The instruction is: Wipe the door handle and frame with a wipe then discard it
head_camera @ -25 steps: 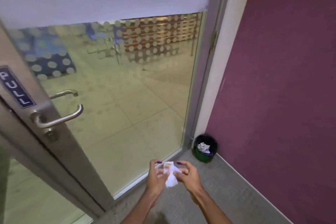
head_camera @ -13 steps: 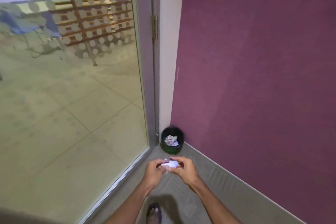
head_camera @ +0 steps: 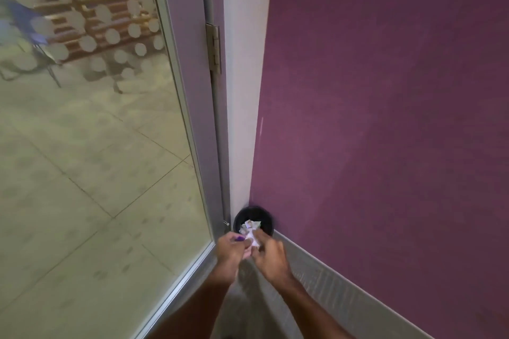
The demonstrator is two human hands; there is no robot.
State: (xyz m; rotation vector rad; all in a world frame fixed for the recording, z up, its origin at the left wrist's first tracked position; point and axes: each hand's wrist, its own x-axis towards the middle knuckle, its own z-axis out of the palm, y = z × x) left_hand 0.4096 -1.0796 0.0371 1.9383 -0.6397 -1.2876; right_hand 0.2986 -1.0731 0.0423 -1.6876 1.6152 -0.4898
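A crumpled white wipe (head_camera: 252, 239) is pinched between my left hand (head_camera: 230, 252) and my right hand (head_camera: 268, 254), low in the middle of the view. Both hands hover just in front of a small black bin (head_camera: 253, 215) that stands on the floor in the corner. White crumpled paper lies inside the bin. The grey metal door frame (head_camera: 190, 82) with a hinge (head_camera: 213, 48) runs up on the left of the bin. The door handle is out of view.
A glass door pane (head_camera: 82, 146) with frosted dots fills the left side. A purple wall (head_camera: 385, 118) with a grey skirting board (head_camera: 344, 286) closes off the right. Grey floor lies under my forearms.
The view has swung right, from the door handle to the corner. My hands have balled the wipe up and carried it forward, close to the bin.
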